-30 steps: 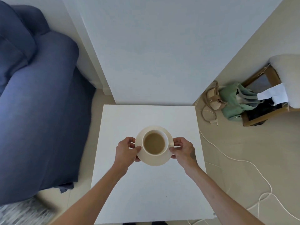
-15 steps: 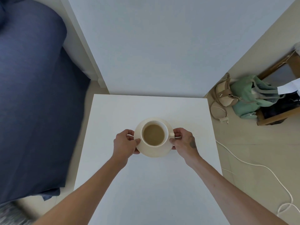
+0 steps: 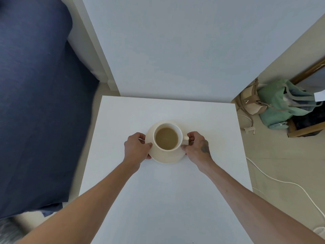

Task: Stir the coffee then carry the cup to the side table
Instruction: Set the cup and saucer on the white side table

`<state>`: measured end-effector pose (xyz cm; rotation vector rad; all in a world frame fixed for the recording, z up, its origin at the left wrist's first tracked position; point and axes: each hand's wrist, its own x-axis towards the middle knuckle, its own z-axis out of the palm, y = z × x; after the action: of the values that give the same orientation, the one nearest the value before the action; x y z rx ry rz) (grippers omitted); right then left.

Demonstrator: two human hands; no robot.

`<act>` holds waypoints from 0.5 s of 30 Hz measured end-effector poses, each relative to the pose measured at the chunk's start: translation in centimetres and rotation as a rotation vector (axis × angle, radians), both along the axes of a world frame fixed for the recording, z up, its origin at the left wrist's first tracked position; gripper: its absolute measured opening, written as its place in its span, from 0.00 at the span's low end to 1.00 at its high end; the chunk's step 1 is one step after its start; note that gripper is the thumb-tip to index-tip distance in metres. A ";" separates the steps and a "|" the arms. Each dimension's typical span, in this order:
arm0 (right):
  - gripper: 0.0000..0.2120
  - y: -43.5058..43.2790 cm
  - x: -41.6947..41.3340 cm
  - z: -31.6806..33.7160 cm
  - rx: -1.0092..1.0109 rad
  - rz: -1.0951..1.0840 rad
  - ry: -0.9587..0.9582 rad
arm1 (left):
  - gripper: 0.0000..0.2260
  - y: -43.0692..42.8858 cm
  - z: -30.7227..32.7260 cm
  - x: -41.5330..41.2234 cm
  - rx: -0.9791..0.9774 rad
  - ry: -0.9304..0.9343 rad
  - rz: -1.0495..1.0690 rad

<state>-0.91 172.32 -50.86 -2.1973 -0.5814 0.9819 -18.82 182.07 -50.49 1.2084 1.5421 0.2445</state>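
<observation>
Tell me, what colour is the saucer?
Cream, like the cup on it; the saucer shows in the head view.

Cream ceramic cup [image 3: 167,138], light-brown milky coffee [image 3: 166,138]; cream round saucer [image 3: 165,156]; plain white square side table [image 3: 158,199]; navy fabric sofa [image 3: 35,103]; mint-green cloth bag [image 3: 274,106]; beige leather bag [image 3: 250,103]; white cord [image 3: 281,182].
</observation>
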 end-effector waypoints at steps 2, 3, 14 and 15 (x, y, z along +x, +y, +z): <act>0.14 0.2 0.1 -0.2 -0.004 -0.002 -0.016 | 0.06 0.1 0.0 0.2 0.013 0.014 -0.007; 0.14 0.3 0.2 -0.2 -0.006 -0.001 -0.024 | 0.06 0.2 -0.1 0.3 0.021 0.024 -0.013; 0.14 1.1 1.3 -0.7 -0.059 0.041 -0.079 | 0.04 0.3 -0.7 1.2 0.073 0.124 -0.057; 0.14 1.2 1.3 -0.7 -0.060 0.042 -0.093 | 0.04 0.3 -0.7 1.2 0.087 0.142 -0.078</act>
<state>0.39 173.47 -51.58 -2.3020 -0.6508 0.9337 -17.59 182.36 -51.16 1.3766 1.6159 0.1794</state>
